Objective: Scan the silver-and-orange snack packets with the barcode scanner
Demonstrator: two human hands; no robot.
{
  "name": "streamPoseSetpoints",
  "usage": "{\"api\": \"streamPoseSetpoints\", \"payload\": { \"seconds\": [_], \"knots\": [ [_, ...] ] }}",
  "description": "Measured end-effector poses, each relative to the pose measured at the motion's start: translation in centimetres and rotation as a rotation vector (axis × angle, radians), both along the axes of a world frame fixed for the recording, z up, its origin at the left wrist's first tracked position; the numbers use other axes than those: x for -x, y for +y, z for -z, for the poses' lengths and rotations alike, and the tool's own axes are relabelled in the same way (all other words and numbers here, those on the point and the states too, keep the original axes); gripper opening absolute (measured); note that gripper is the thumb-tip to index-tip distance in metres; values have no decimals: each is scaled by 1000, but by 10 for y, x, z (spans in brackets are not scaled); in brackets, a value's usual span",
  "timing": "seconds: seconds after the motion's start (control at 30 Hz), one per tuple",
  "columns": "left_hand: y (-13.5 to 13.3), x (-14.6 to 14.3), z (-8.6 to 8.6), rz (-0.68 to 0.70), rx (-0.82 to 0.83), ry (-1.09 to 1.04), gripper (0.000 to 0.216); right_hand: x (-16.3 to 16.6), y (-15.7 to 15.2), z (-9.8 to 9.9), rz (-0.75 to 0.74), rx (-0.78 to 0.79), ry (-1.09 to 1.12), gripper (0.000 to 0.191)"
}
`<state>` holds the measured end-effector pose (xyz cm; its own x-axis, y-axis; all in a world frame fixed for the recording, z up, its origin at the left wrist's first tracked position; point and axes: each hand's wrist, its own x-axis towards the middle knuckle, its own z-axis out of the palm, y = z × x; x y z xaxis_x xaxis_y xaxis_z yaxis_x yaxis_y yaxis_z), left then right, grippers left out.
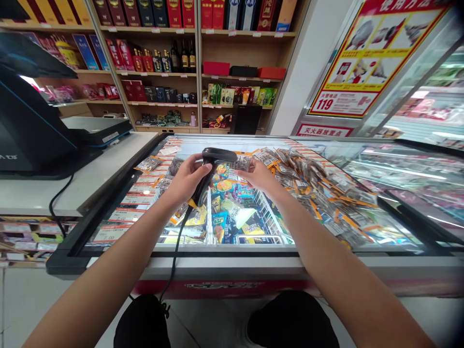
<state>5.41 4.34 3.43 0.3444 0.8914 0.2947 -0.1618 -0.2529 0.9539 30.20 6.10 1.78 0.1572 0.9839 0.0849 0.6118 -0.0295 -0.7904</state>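
My left hand (189,178) is wrapped round the handle of a black barcode scanner (219,155), whose cord hangs down towards the front edge of the freezer. Just right of the scanner head, my right hand (259,176) pinches a small clear snack packet (242,162) with an orange edge. Both hands are above the glass lid of a chest freezer (250,262). A large heap of similar snack packets (308,176) lies on the glass to the right. To the left, another packet (148,164) rests near the freezer's edge.
Through the glass, bagged frozen goods (237,212) show in wire baskets. Price labels (125,215) line the left side. A counter (125,150) with a black checkout machine (32,106) stands left. Behind are stocked shelves (152,72) and a fire-safety poster (377,58).
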Motion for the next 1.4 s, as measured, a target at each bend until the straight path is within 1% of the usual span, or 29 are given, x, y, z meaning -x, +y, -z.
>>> {"api": "streamPoseSetpoints", "payload": {
  "seconds": [0.1, 0.17, 0.23, 0.33, 0.43, 0.5, 0.63, 0.73, 0.8, 0.83, 0.87, 0.9, 0.93, 0.97, 1.0, 1.03, 1.07, 1.1, 1.17, 1.23, 1.3, 1.4],
  "knots": [
    [-1, -1, -2, -38, 4, -9, 44, -1, 2, 4, 4, 11, -40, 43],
    [-1, -1, -4, -90, 16, -18, 43, 2, 1, 6, -41, 80, -31, 48],
    [-1, -1, -5, -133, 26, -26, 41, 7, -3, 6, -155, 148, 9, 57],
    [0, 0, -6, -176, 41, -38, 41, 18, -12, 4, -362, 179, 45, 66],
    [-1, 0, -7, -195, 58, -52, 44, 30, -21, 3, -540, 197, 45, 66],
    [-1, -1, -8, -200, 67, -54, 46, 38, -24, 6, -632, 186, 21, 68],
    [-1, -2, -9, -206, 65, -67, 47, 56, -26, 13, -699, 106, -58, 70],
    [-1, -2, -8, -195, 63, -55, 45, 64, -26, 15, -759, 150, -13, 64],
    [0, -2, -7, -191, 63, -48, 44, 63, -22, 14, -767, 178, 30, 60],
    [0, -2, -7, -194, 61, -51, 44, 59, -19, 13, -739, 161, 26, 58],
    [0, -1, -7, -199, 60, -54, 44, 52, -15, 12, -673, 114, -6, 55],
    [0, -1, -7, -206, 58, -57, 43, 43, -9, 11, -575, 42, -69, 53],
    [1, -1, -7, -209, 58, -59, 43, 31, -3, 11, -447, -39, -154, 50],
    [1, -1, -7, -212, 59, -60, 42, 18, 4, 12, -280, -129, -257, 48],
    [1, -1, -7, -211, 60, -59, 42, 4, 10, 14, -122, -217, -393, 47],
    [1, 0, -7, -207, 60, -58, 42, -9, 16, 16, 8, -273, -534, 49],
    [1, 0, -7, -200, 58, -57, 42, -22, 21, 19, 116, -278, -643, 53],
    [2, 0, -6, -193, 57, -57, 42, -32, 25, 22, 181, -257, -714, 55],
    [2, 0, -6, -186, 54, -56, 44, -46, 30, 28, 230, -193, -799, 50],
    [3, 0, -5, -190, 53, -50, 45, -50, 33, 30, 266, -140, -820, 46],
    [3, 0, -5, -195, 52, -37, 47, -47, 35, 30, 302, -96, -806, 45],
    [2, 0, -5, -194, 42, -17, 48, -42, 37, 28, 314, -33, -736, 46]
  ]
}}
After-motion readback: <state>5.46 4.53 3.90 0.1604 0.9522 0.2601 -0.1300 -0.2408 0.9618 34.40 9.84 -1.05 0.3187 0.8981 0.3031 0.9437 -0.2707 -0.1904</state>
